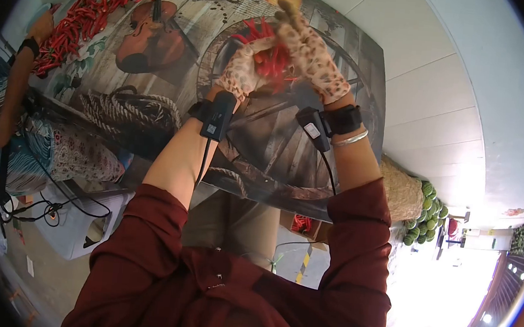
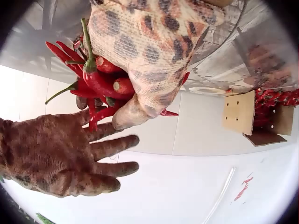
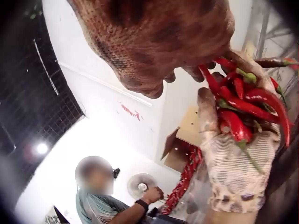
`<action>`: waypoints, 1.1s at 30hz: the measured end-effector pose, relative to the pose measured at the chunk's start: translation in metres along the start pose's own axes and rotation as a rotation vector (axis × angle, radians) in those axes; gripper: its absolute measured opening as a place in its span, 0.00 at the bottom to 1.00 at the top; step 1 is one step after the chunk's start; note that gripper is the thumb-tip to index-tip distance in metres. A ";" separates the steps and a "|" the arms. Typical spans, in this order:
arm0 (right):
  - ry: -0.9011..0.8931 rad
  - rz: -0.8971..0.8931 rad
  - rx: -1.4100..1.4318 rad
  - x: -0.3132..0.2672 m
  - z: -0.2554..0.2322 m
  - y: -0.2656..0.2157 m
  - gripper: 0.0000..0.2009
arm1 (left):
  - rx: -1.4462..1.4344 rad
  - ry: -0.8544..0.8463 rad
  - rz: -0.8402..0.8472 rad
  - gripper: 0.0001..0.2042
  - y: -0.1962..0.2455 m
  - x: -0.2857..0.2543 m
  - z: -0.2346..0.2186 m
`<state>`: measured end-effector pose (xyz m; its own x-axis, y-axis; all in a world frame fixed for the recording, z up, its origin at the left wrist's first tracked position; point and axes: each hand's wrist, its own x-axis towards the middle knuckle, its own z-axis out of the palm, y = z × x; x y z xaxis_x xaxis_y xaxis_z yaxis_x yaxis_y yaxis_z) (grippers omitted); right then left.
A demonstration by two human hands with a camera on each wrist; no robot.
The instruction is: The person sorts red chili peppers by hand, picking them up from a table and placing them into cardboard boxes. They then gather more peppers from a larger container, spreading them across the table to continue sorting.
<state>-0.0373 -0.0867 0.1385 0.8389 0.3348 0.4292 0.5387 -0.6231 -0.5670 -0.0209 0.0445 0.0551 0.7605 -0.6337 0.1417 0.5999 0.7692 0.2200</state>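
Over the surface (image 1: pixel 271 133), toward its right edge, the left hand (image 1: pixel 243 70) curls around a bunch of red chillies (image 2: pixel 105 84); the right hand (image 2: pixel 65 151) beside them has its fingers spread. I'd make that grip snug but gentle, so the outer ones neither slip nor bruise.

Your right hand, in a brown knitted glove with dark blotches (image 3: pixel 156 39), spans the top, its fingertips near the slim, glossy red chili peppers with green stems (image 3: pixel 247 105) that your left hand, in a pale ribbed glove with a dark-spotted cuff (image 3: pixel 240 161), holds in its curled fingers. Below, you have a tan cardboard box with punched holes (image 3: pixel 189 126) beside a long heap of red chilies (image 3: pixel 180 186), and a person in a teal top (the face is blurred) (image 3: pixel 96 207) reaches toward that heap.
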 end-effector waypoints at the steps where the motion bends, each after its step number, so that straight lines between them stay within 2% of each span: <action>1: 0.053 -0.062 0.135 0.004 -0.003 -0.002 0.25 | 0.042 0.065 0.052 0.09 0.000 -0.002 0.009; 2: 0.106 -0.123 0.270 0.007 -0.007 -0.004 0.25 | 0.083 0.130 0.104 0.09 0.001 -0.004 0.014; 3: 0.106 -0.122 0.271 0.006 -0.012 -0.006 0.25 | 0.083 0.132 0.104 0.09 0.001 -0.001 0.011; 5: 0.186 0.049 0.123 0.000 -0.029 -0.007 0.19 | 0.014 0.143 0.190 0.08 0.003 0.010 -0.005; 6: 0.205 0.165 -0.078 -0.003 -0.035 -0.001 0.15 | 0.021 0.185 0.208 0.08 0.007 0.009 -0.004; 7: 0.207 0.169 -0.080 -0.008 -0.037 0.005 0.15 | 0.020 0.186 0.203 0.08 0.006 0.007 -0.003; 9: -0.075 0.562 -0.325 -0.019 -0.039 0.017 0.15 | -0.141 0.143 0.251 0.10 0.003 0.005 0.002; 10: -0.069 0.571 -0.327 -0.025 -0.037 0.024 0.15 | -0.123 0.130 0.257 0.11 0.002 0.008 -0.003; 12: -0.162 0.521 -0.538 -0.037 -0.023 0.043 0.19 | -0.033 0.156 0.255 0.11 0.002 0.011 -0.013; 13: -0.181 0.419 -0.552 -0.041 -0.010 0.078 0.19 | 0.059 0.183 0.261 0.11 0.003 0.013 -0.022; 14: -0.239 0.443 -0.590 -0.039 -0.010 0.050 0.17 | 0.299 0.257 0.359 0.10 0.006 0.020 -0.055; 15: -0.298 0.464 -0.629 -0.036 -0.009 0.020 0.16 | 0.250 0.336 0.329 0.09 0.002 0.011 -0.031; 16: -0.230 0.152 -0.684 -0.045 -0.003 0.043 0.15 | 0.197 0.415 0.303 0.09 -0.001 0.001 -0.005; 17: -0.146 0.394 -0.361 -0.041 0.000 0.044 0.13 | 0.246 0.266 0.326 0.09 0.002 0.009 -0.030; 18: -0.201 0.000 -0.841 -0.042 0.010 0.060 0.12 | 0.157 0.143 0.285 0.11 0.003 0.013 -0.034; 19: -0.231 -0.037 -0.888 -0.041 0.016 0.070 0.11 | 0.165 0.250 0.255 0.08 -0.007 -0.002 0.004; 20: -0.288 0.021 -0.929 -0.034 0.022 0.078 0.11 | 0.222 0.036 0.192 0.08 0.006 0.009 -0.035; 21: -0.311 0.117 -0.891 -0.027 0.021 0.071 0.12 | 0.222 -0.058 0.152 0.09 0.012 0.015 -0.047; 22: -0.332 0.199 -0.844 -0.021 0.020 0.064 0.12 | 0.145 0.061 0.105 0.10 0.020 0.024 -0.057; 23: -0.302 0.323 -0.759 -0.018 0.018 0.054 0.13 | 0.183 0.106 0.103 0.13 0.023 0.018 -0.060; 24: -0.271 0.436 -0.666 -0.016 0.019 0.049 0.14 | 0.406 0.090 0.244 0.15 0.026 0.022 -0.080; 25: -0.261 0.451 -0.665 -0.016 0.018 0.053 0.14 | 0.630 0.075 0.393 0.16 0.022 0.022 -0.081; 26: -0.239 0.440 -0.629 -0.017 0.022 0.058 0.15 | 0.633 0.068 0.382 0.16 0.024 0.023 -0.084; 28: -0.217 0.366 -0.618 -0.017 0.032 0.076 0.17 | 0.172 0.043 0.064 0.16 0.025 0.017 -0.059; 29: -0.204 0.367 -0.620 -0.014 0.034 0.077 0.17 | 0.181 0.034 0.060 0.16 0.028 0.015 -0.061; 31: -0.178 0.352 -0.653 -0.009 0.039 0.080 0.17 | 0.451 0.116 0.176 0.18 0.039 0.019 -0.081; 33: 0.035 0.359 -0.710 -0.004 0.056 0.094 0.15 | 0.397 0.105 0.099 0.19 0.047 0.027 -0.083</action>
<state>0.0146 -0.1066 0.0443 0.9425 0.0126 0.3340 0.0474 -0.9942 -0.0964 0.0483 0.0708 -0.0109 0.8434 -0.5303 0.0864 0.3958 0.7220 0.5675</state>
